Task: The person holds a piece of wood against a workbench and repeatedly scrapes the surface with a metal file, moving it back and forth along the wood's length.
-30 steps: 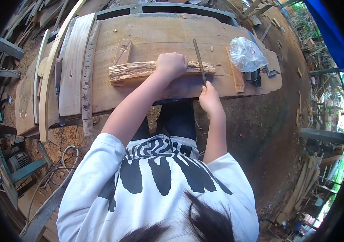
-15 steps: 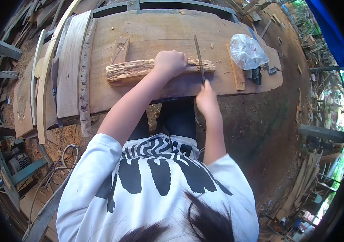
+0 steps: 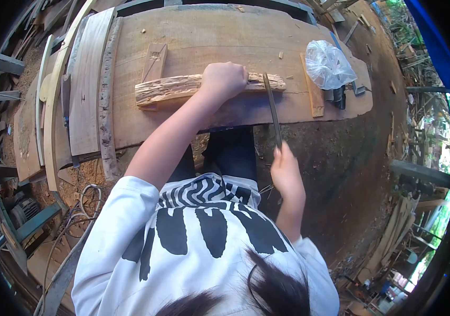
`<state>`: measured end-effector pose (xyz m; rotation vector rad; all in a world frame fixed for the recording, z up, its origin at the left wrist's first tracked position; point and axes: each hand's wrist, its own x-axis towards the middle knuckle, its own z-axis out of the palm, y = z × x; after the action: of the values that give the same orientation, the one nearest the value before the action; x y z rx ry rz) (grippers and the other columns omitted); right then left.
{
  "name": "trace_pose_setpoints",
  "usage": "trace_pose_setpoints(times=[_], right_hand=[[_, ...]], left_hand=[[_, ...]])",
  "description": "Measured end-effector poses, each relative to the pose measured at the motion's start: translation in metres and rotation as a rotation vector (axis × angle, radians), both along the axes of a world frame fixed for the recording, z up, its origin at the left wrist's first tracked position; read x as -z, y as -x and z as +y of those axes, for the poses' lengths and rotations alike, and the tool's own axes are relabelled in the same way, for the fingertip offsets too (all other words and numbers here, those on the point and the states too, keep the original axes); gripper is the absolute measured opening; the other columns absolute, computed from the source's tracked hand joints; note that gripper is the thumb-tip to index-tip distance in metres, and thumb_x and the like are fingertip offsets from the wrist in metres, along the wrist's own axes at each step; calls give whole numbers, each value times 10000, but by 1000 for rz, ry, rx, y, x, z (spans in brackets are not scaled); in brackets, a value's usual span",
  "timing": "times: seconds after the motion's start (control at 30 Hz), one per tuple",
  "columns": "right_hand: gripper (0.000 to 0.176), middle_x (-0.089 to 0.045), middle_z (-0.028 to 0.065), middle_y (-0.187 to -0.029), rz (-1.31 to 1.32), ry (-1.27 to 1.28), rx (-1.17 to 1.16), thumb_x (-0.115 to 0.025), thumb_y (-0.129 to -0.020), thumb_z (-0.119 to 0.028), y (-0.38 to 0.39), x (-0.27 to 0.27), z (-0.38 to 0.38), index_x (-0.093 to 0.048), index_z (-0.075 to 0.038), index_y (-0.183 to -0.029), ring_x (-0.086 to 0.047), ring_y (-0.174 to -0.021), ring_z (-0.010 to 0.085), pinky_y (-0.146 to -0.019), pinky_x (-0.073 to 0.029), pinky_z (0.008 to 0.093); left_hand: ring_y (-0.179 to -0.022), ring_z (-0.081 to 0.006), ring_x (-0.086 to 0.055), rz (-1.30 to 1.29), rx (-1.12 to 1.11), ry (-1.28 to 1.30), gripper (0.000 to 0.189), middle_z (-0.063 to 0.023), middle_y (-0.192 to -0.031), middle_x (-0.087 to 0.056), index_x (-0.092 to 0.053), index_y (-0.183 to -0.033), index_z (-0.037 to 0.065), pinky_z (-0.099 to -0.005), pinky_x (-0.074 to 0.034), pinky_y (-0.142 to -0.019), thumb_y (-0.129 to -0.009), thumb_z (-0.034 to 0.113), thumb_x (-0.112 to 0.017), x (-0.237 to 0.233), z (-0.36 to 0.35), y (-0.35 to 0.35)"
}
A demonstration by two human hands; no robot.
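A rough, splintery length of wood (image 3: 169, 89) lies crosswise near the front edge of the workbench (image 3: 204, 37), its left part over a small wooden block (image 3: 153, 60). My left hand (image 3: 225, 80) is closed in a fist around it, right of its middle. In my right hand (image 3: 286, 164), off the bench's front edge, is the end of a long, narrow metal file (image 3: 272, 108). The file's far end rests across the wood, just right of my left hand. Its handle end is hidden in my fingers.
A clear plastic bag (image 3: 329, 66) sits at the bench's right, by a flat wooden strip (image 3: 312, 87) and a dark object (image 3: 336, 98). Long boards (image 3: 90, 87) lie across the left end. A cable (image 3: 85, 203) hangs at lower left.
My right hand has drawn the file back toward my body and slightly right, so its far end now lies over the wood. My left hand keeps its hold on the wood.
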<state>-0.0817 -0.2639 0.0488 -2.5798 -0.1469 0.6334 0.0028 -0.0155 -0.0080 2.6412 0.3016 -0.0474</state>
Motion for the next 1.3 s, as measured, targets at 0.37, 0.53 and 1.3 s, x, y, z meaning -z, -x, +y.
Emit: trace_pose_setpoints(times=[0.37, 0.53, 1.3], right_hand=[[228, -632, 333, -946, -11, 51, -25, -422, -1029, -162, -7, 5, 18, -509, -15, -1180, -586, -953, 522, -759, -439, 572], [248, -635, 328, -937, 91, 95, -3, -428, -1027, -163, 10, -1, -1, -508, -14, -1209, -589, -950, 525, -750, -450, 565], [349, -615, 355, -1090, -126, -57, 35, -425, -1031, -179, -78, 48, 50, -484, 24, -1310, -568, -1082, 517, -886, -475, 533]], left_hand=[[-763, -363, -711, -28, -42, 2, 512, -193, -802, -717, -735, -804, 35, -487, -563, -731, -1000, 332, -366, 3, 0, -2], [-758, -364, -710, -22, 12, -10, 513, -197, -797, -715, -732, -793, 42, -487, -566, -726, -1004, 329, -363, 3, 1, -2], [-833, -324, -732, 38, -28, -65, 417, -162, -887, -741, -759, -886, 77, -460, -572, -727, -970, 265, -396, -7, 13, -11]])
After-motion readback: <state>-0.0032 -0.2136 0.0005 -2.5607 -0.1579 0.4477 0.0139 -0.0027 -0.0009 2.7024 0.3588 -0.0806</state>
